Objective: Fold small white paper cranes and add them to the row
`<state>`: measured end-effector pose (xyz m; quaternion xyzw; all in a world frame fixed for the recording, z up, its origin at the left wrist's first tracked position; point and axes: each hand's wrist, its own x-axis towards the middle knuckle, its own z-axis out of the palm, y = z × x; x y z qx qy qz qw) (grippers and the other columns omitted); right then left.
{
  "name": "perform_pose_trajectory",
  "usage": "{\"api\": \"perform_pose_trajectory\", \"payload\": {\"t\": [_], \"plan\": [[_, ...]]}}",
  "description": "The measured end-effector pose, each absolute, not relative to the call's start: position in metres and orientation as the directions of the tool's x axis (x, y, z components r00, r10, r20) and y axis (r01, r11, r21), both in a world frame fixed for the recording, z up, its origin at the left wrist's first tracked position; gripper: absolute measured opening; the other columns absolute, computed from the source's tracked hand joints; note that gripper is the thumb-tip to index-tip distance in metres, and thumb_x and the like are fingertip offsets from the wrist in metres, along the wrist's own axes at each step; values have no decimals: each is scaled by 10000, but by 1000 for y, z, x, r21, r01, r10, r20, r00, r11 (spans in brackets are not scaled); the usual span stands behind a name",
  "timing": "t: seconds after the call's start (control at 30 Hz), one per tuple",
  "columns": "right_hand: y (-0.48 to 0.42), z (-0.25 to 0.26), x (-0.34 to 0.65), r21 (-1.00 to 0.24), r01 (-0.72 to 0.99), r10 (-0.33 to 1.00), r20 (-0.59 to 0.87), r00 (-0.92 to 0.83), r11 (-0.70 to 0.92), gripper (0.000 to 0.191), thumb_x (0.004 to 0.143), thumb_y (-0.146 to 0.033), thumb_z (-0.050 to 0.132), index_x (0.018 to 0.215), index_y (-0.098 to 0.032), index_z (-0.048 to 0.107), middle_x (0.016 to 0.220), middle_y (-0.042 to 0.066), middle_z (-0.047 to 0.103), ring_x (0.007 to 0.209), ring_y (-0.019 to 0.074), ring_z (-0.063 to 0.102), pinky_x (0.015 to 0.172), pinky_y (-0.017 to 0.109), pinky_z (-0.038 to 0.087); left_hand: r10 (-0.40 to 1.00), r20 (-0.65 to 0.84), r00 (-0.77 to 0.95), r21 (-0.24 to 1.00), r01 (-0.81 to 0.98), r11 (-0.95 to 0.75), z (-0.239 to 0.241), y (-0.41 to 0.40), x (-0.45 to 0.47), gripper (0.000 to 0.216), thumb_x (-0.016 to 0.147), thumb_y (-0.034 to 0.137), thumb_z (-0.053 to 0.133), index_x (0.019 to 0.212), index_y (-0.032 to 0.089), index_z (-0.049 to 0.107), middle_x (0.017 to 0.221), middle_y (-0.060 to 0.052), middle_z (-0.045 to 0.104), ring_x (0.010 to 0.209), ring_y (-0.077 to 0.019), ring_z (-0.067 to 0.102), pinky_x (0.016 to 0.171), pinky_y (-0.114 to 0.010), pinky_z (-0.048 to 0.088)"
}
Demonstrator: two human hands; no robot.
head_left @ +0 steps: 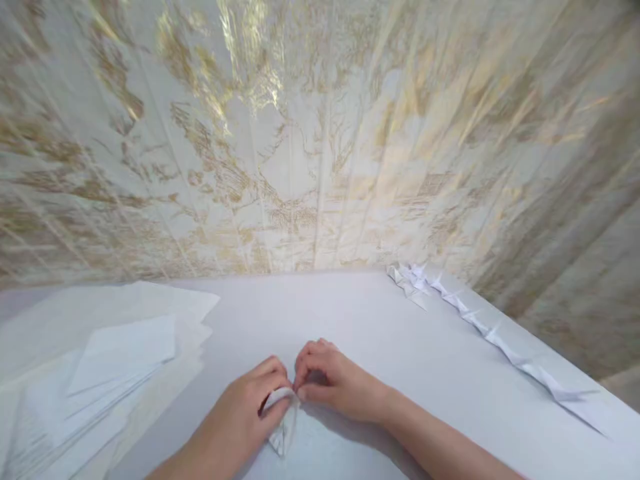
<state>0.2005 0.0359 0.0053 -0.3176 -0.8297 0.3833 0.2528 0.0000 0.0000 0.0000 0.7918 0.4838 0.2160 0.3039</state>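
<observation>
A small folded piece of white paper (283,427) is between my hands near the front of the white table. My left hand (250,400) grips it, with the thumb across its near face and the other fingers behind. My right hand (325,373) pinches at the paper's upper right tip, thumb and fingers pressed together. The far side of the folded paper is hidden behind the left fingers.
Loose white sheets (130,347) lie in an overlapping pile on the left of the white table (300,307). A row of folded paper pieces (480,323) runs along the right edge. Behind stands a gold-patterned wall covering (300,167).
</observation>
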Motion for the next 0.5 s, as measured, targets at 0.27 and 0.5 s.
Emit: {"api": "perform_pose_trajectory", "payload": {"t": [0.27, 0.5], "plan": [[19, 7, 183, -695, 549, 833, 132, -536, 464, 184, 721, -129, 798, 773, -175, 628, 894, -2, 574, 921, 190, 501, 845, 333, 332, 887, 68, 457, 736, 577, -354, 2, 6, -3, 269, 919, 312, 434, 713, 204, 570, 771, 6, 559, 715, -170, 568, 681, -253, 391], [18, 8, 182, -689, 568, 844, 118, -523, 449, 208, 702, -109, 788, 799, -179, 618, 906, -6, 561, 924, 190, 479, 843, 334, 319, 903, 90, 419, 806, 502, -314, 2, 3, 1, 357, 998, 389, 335, 748, 221, 527, 753, 12, 544, 725, -176, 562, 703, -262, 398]]}}
